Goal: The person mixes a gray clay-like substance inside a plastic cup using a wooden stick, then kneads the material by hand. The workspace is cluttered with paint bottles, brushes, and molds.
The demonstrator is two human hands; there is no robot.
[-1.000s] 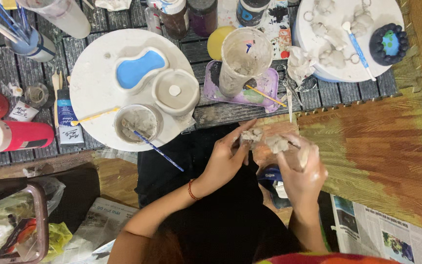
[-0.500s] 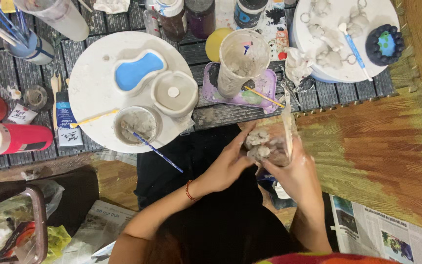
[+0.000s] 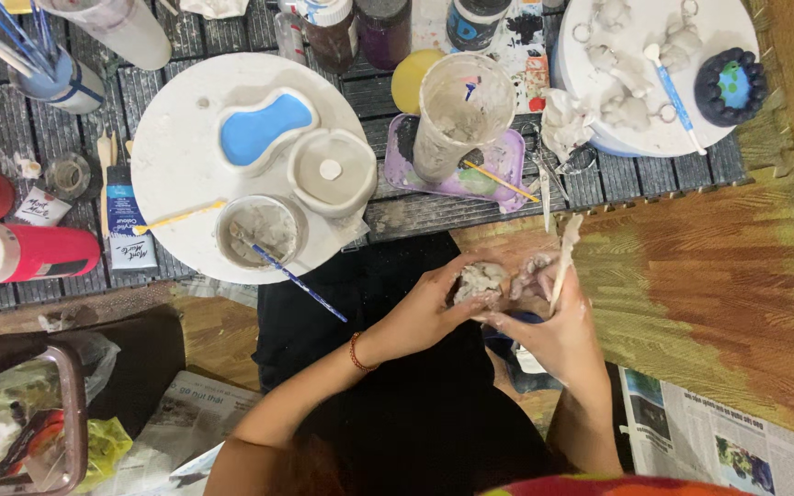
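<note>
Both hands (image 3: 498, 308) cup a grey clay lump (image 3: 478, 278), its underside hidden.

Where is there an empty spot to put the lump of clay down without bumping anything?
The bare woven mat right of the right hand is open, bordered by the white board of clay figures above and the newspaper below. The dark slatted mat is crowded with the round white board, cup, purple tray and jars.
</note>
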